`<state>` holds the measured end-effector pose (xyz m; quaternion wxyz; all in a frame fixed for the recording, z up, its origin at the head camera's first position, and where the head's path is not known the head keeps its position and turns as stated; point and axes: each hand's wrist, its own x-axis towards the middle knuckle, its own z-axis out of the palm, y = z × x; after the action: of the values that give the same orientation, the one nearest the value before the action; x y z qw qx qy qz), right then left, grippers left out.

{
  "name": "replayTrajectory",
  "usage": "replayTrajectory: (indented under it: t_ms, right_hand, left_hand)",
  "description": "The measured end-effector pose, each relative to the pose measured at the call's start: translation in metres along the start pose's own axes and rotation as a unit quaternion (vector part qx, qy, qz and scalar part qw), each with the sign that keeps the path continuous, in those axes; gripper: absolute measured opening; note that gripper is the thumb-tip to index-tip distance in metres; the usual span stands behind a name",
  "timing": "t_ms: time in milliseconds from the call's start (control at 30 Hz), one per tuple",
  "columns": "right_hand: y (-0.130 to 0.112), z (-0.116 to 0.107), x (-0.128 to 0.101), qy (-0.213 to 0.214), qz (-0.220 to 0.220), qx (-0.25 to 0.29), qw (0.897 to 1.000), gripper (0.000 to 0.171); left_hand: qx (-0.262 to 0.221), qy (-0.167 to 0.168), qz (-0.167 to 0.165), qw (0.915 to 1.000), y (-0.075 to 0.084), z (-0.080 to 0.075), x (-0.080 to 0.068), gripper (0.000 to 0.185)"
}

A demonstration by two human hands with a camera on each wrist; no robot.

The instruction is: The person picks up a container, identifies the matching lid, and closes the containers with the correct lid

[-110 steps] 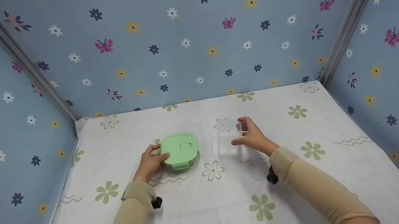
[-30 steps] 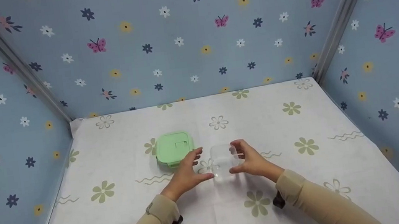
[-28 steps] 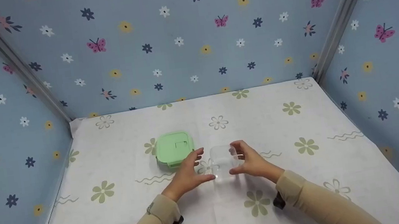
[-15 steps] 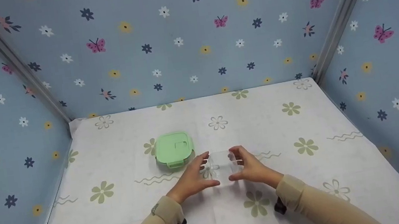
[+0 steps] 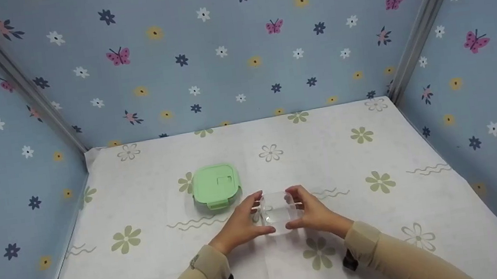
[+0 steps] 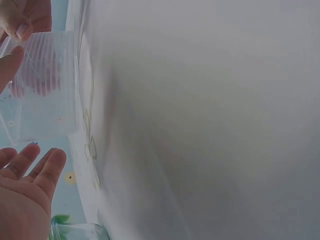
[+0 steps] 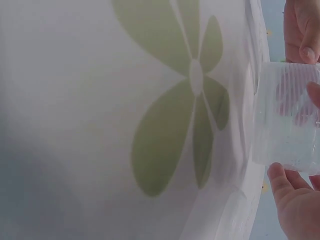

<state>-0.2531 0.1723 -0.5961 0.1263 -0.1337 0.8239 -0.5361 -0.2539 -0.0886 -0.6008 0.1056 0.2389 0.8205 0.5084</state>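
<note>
The clear plastic container (image 5: 278, 211) stands on the flowered tablecloth (image 5: 386, 236), lightly pinched by the right hand (image 5: 314, 211) while the left hand (image 5: 240, 222) hovers opened beside it, and the green lidded box (image 5: 215, 185) nearby remains closed, untouched.

Three blue papered walls (image 5: 238, 64) close in here, dotted with white, navy and yellow flowers and pink butterflies; grey metal corner posts (image 5: 425, 20) run up at either side; below, a white tablecloth printed with pale green daisies and wavy lines (image 5: 375, 151) spreads flat, evenly lit.
</note>
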Motion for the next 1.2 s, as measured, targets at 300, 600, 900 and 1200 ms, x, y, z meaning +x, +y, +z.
replayTrajectory:
  t_ms: [300,600,900,1200]
  right_hand:
    - [0.0029,0.0013,-0.0024,-0.001,0.014,-0.004,1.000,0.091]
    - [0.0016,0.0023,-0.0044,-0.008,0.024,0.001,1.000,0.093]
    - [0.0029,0.0027,-0.0053,-0.012,-0.007,0.004,1.000,0.094]
    - [0.0013,0.0027,-0.0063,-0.013,-0.005,-0.002,1.000,0.095]
  left_hand:
    - [-0.002,-0.006,-0.001,1.0000,-0.0021,0.0032,0.0010,0.103]
    - [-0.004,-0.015,-0.005,0.9999,-0.0035,0.0046,0.0010,0.102]
    - [0.000,-0.020,-0.012,0.9997,-0.0036,0.0073,0.0014,0.103]
    - [0.021,-0.021,-0.014,0.9995,-0.0032,0.0097,0.0039,0.106]
